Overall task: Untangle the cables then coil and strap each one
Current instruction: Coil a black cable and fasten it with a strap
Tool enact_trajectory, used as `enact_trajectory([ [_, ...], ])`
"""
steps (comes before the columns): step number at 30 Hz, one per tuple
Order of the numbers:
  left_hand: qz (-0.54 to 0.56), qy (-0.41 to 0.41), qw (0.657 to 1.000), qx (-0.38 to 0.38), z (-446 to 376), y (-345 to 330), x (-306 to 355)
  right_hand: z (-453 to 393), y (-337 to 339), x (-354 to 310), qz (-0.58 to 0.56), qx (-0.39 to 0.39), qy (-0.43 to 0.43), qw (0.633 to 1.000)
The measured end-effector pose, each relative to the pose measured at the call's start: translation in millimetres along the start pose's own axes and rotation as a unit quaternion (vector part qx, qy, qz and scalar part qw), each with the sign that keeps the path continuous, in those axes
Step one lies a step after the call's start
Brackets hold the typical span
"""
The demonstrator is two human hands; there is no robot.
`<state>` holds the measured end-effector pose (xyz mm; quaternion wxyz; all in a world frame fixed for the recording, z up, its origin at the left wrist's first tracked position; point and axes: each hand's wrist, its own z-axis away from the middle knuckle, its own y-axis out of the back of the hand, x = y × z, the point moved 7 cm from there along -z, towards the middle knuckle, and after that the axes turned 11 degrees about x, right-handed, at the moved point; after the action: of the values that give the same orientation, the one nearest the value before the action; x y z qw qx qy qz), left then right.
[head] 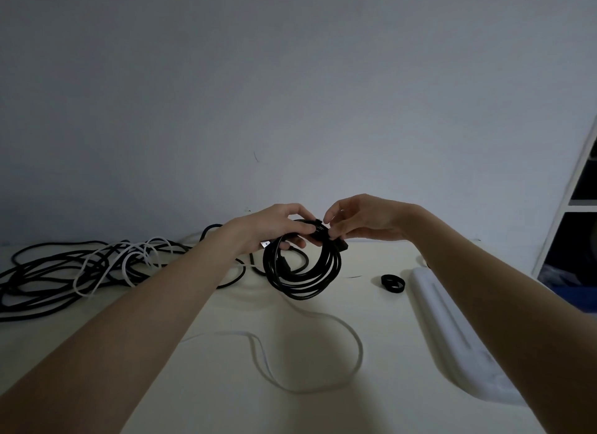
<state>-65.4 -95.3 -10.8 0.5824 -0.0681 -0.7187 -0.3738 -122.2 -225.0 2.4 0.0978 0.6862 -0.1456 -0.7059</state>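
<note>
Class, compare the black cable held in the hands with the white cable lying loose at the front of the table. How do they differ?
The black cable is wound into a tight coil of several turns; the white cable lies as one loose open loop. The black cable is held up by the left hand and right hand; the white cable rests flat on the table, untouched. Both are thin and flexible.

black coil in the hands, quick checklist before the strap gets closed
1. Black coil gathered in neat loops: ok.
2. Left hand grips the top of the coil: ok.
3. Right hand pinches the strap at the top of the coil: ok.
4. Strap fully wrapped round every loop: cannot tell.
5. Spare strap on the table: ok.
6. Other cables untangled: not ok.
</note>
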Motion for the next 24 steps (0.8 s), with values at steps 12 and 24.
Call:
enact_trajectory([
  [12,0.003,-0.006,1.0,-0.027,4,-5,11,-6,7,-11,-0.071,0.144,0.07,0.985],
  [24,0.044,-0.017,0.997,-0.059,10,-8,9,-6,2,5,-0.141,0.181,-0.077,0.97],
])
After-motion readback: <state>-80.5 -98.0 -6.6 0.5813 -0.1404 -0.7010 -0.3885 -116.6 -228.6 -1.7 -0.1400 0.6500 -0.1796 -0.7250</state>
